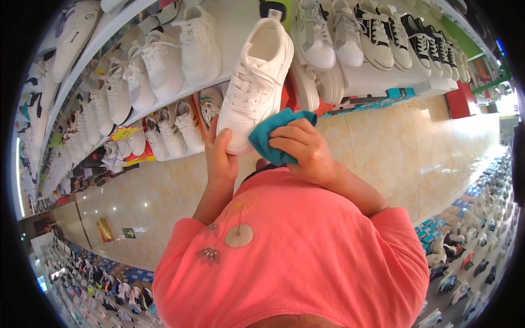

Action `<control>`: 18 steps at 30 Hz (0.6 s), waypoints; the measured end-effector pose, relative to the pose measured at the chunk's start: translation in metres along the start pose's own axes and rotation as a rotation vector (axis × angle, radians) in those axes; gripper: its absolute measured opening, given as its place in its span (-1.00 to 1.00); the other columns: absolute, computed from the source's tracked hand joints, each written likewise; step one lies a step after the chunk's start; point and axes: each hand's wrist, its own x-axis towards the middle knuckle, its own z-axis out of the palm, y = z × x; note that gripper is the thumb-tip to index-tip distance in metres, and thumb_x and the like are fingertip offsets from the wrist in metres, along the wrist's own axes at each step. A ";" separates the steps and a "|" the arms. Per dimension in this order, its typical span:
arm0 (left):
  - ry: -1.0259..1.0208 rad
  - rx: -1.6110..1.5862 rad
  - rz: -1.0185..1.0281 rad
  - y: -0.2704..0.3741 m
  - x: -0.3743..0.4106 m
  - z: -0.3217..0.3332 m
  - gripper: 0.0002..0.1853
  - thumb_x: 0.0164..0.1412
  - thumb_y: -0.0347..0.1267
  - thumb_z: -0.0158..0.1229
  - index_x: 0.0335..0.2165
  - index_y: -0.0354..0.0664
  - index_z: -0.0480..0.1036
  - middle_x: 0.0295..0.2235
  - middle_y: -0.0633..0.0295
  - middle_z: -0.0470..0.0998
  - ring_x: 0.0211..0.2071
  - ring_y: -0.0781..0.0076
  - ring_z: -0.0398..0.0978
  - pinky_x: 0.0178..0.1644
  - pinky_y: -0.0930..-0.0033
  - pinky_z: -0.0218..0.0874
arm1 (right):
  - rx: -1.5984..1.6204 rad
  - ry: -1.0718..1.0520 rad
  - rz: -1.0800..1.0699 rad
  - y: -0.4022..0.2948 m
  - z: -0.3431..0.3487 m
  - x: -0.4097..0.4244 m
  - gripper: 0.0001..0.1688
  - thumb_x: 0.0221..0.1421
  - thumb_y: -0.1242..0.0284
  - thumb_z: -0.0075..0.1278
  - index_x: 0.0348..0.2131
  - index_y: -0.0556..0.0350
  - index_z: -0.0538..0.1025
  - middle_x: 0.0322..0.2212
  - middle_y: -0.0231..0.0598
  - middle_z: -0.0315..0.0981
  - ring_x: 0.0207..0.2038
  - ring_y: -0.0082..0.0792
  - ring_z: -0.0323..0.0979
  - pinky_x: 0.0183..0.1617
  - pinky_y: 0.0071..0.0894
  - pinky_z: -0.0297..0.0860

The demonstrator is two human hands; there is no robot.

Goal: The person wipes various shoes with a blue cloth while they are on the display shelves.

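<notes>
A white lace-up sneaker is held up in front of my chest, its toe towards me and its heel pointing away. My left hand grips it at the toe, with the thumb on the upper and the fingers mostly hidden behind the shoe. In my right hand is a bunched teal cloth, which lies against the side of the toe. A black tag or strap shows just beyond the sneaker's heel; whether it is attached cannot be told.
Rows of white sneakers fill the shelves ahead and left. Black-and-white canvas sneakers stand on a white display at the right. Shoeboxes lie below. Behind me, more shoe racks line the tiled floor.
</notes>
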 end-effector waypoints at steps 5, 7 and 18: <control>0.040 -0.150 -0.055 -0.007 0.024 0.007 -0.44 0.12 -0.35 0.02 0.08 -0.34 0.15 0.04 0.11 0.32 0.06 0.25 0.28 0.16 0.18 0.08 | -0.024 0.034 0.141 0.007 -0.004 -0.023 -0.51 -0.54 0.73 0.04 -0.38 0.14 0.51 -0.31 -0.25 0.46 -0.30 -0.17 0.37 -0.23 -0.30 0.34; 0.093 -0.144 -0.030 -0.009 0.036 0.017 -0.48 0.09 -0.31 0.08 0.00 -0.37 0.26 -0.04 0.11 0.40 -0.01 0.31 0.35 0.10 0.26 0.15 | -0.018 0.030 0.192 0.006 -0.005 -0.032 -0.49 -0.55 0.75 0.03 -0.38 0.15 0.51 -0.31 -0.23 0.47 -0.29 -0.15 0.37 -0.23 -0.30 0.34; 0.190 -0.172 0.050 0.009 0.062 0.010 -0.43 0.08 -0.32 0.10 0.06 -0.26 0.19 0.03 0.14 0.33 0.05 0.29 0.30 0.12 0.17 0.17 | 0.040 -0.034 0.329 0.003 -0.007 -0.061 -0.43 -0.57 0.72 0.09 -0.33 0.09 0.52 -0.29 -0.27 0.47 -0.26 -0.15 0.37 -0.20 -0.29 0.36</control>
